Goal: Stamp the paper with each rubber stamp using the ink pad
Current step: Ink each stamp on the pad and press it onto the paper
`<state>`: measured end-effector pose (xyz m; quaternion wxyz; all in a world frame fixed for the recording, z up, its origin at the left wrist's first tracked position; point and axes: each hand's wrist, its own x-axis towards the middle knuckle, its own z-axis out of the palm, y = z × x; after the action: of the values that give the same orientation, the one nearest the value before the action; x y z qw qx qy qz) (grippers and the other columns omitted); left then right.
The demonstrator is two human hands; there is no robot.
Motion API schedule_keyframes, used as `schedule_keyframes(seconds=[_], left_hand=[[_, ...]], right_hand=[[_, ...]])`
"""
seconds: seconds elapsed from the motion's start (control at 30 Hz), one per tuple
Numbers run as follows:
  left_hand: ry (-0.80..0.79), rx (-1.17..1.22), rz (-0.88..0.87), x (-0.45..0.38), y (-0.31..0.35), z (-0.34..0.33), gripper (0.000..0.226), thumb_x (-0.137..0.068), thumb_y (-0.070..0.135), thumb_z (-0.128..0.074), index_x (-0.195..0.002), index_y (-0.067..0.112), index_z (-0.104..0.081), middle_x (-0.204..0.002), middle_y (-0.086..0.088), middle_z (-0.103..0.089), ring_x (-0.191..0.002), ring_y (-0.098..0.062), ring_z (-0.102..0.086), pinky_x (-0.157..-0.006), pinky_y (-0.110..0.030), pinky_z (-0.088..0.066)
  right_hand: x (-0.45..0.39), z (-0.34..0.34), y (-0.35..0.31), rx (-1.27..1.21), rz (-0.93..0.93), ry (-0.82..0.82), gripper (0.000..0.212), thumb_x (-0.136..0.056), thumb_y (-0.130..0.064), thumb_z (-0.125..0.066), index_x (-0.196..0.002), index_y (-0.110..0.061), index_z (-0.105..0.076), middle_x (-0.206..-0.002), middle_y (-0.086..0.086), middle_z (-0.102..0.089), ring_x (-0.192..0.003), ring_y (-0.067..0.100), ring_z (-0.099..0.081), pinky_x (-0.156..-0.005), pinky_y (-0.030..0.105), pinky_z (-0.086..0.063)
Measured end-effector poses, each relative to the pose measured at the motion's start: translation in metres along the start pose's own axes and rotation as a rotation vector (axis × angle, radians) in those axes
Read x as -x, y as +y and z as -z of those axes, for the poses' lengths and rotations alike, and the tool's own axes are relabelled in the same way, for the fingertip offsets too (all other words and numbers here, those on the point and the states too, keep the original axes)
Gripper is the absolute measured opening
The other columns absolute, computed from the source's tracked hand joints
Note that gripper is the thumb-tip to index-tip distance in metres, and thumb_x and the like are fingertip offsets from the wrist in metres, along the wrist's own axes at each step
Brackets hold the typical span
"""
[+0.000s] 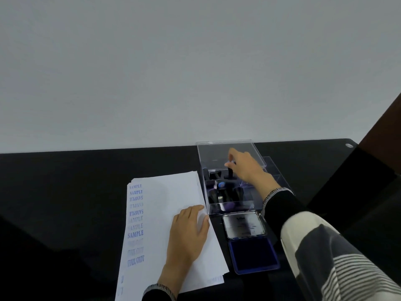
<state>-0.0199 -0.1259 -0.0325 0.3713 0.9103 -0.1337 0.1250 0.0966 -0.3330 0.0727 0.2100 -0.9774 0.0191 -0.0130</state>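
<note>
Paper: white sheets, loosely stacked, lying on the black table left of the clear box. Left margin carries a column of blue "SAMPLE" prints, some upside down, some faint; the lower prints are blurred and unreadable. Bottom edge cut off by the frame.

Left hand: flat on the right half of the paper, fingers straight and together, pressing it down.

Ink pad: open, dark blue, just beside the paper's right edge; its silver lid lies folded back toward the box.

Clear box: plastic, lid raised, behind the ink pad; holds several dark stamps, their shapes hard to separate.

Right hand: reaching into the box's far compartment, fingertips pinching the handle of a black stamp.
</note>
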Motion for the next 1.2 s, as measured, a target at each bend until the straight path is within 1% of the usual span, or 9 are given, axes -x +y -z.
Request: schedule_keyframes(seconds=[0.13,0.27,0.37,0.5,0.6,0.7,0.87,1.03,1.2], left_hand=[[0.008,-0.008,-0.018,-0.001,-0.003,-0.003,0.038,-0.096,0.045,-0.039,-0.123,0.026,-0.059,-0.117,0.017,-0.059,-0.109,0.000,-0.049,-0.098,-0.013,-0.026],[0.039,-0.024,-0.058,0.000,-0.004,-0.005,0.040,-0.095,0.047,-0.035,-0.118,0.026,-0.061,-0.112,0.017,-0.061,-0.104,-0.001,-0.051,-0.094,-0.015,-0.033],[0.054,-0.031,-0.082,0.000,-0.003,-0.004,0.035,-0.096,0.042,-0.037,-0.114,0.026,-0.062,-0.108,0.018,-0.061,-0.101,-0.001,-0.051,-0.092,-0.017,-0.036],[0.041,-0.042,-0.095,0.000,-0.004,-0.005,0.034,-0.096,0.041,-0.036,-0.112,0.026,-0.062,-0.107,0.017,-0.061,-0.100,-0.003,-0.052,-0.090,-0.021,-0.041],[0.047,-0.048,-0.106,-0.001,-0.004,-0.005,0.032,-0.096,0.040,-0.037,-0.110,0.026,-0.062,-0.105,0.016,-0.062,-0.098,-0.003,-0.053,-0.088,-0.023,-0.042],[0.065,-0.055,-0.122,-0.001,-0.004,-0.005,0.028,-0.097,0.037,-0.039,-0.108,0.026,-0.062,-0.104,0.017,-0.062,-0.096,-0.002,-0.053,-0.087,-0.019,-0.040],[0.055,-0.072,-0.099,-0.001,-0.004,-0.007,0.030,-0.097,0.039,-0.038,-0.108,0.026,-0.063,-0.105,0.017,-0.062,-0.098,-0.002,-0.051,-0.087,-0.019,-0.038],[0.032,-0.068,-0.076,-0.002,-0.004,-0.007,0.034,-0.095,0.041,-0.034,-0.108,0.026,-0.062,-0.106,0.017,-0.061,-0.099,-0.003,-0.052,-0.089,-0.019,-0.037],[0.025,-0.075,-0.077,-0.001,-0.005,-0.007,0.032,-0.095,0.040,-0.034,-0.105,0.026,-0.062,-0.105,0.018,-0.060,-0.098,-0.002,-0.051,-0.089,-0.017,-0.034]], right_hand=[[-0.009,-0.004,-0.001,0.172,-0.007,-0.085,0.019,-0.097,-0.031,-0.052,-0.100,-0.013,-0.049,-0.101,0.017,-0.060,-0.085,0.031,-0.053,-0.069,0.035,-0.041],[-0.009,-0.005,-0.005,0.325,0.014,-0.091,0.025,-0.099,-0.031,-0.049,-0.113,-0.012,-0.056,-0.115,0.018,-0.059,-0.114,0.035,-0.046,-0.088,0.038,-0.039],[-0.005,-0.009,-0.007,0.380,0.007,-0.044,0.029,-0.098,-0.029,-0.052,-0.116,-0.010,-0.063,-0.118,0.019,-0.058,-0.121,0.034,-0.043,-0.095,0.038,-0.039],[-0.002,-0.020,-0.006,0.302,-0.056,-0.039,0.025,-0.096,-0.024,-0.057,-0.110,-0.006,-0.066,-0.110,0.019,-0.062,-0.126,0.032,-0.039,-0.085,0.038,-0.046],[-0.002,-0.020,-0.005,0.136,-0.113,0.001,0.027,-0.092,-0.024,-0.063,-0.115,-0.012,-0.067,-0.115,0.020,-0.060,-0.127,0.032,-0.039,-0.088,0.040,-0.046],[-0.005,-0.019,-0.015,-0.005,-0.151,0.105,0.026,-0.091,-0.031,-0.063,-0.104,-0.010,-0.071,-0.109,0.016,-0.066,-0.126,0.031,-0.036,-0.087,0.041,-0.045],[-0.004,-0.025,-0.032,0.188,-0.262,-0.060,0.047,-0.086,-0.042,-0.067,-0.115,-0.006,-0.056,-0.119,0.015,-0.059,-0.123,0.034,-0.037,-0.095,0.039,-0.036],[-0.006,-0.033,-0.040,0.152,-0.337,-0.094,0.031,-0.085,-0.023,-0.064,-0.112,-0.007,-0.055,-0.119,0.015,-0.057,-0.120,0.035,-0.037,-0.085,0.036,-0.036],[-0.005,-0.034,-0.043,0.122,-0.375,-0.123,0.027,-0.086,-0.022,-0.060,-0.109,-0.008,-0.056,-0.116,0.014,-0.057,-0.120,0.035,-0.036,-0.080,0.035,-0.034]])
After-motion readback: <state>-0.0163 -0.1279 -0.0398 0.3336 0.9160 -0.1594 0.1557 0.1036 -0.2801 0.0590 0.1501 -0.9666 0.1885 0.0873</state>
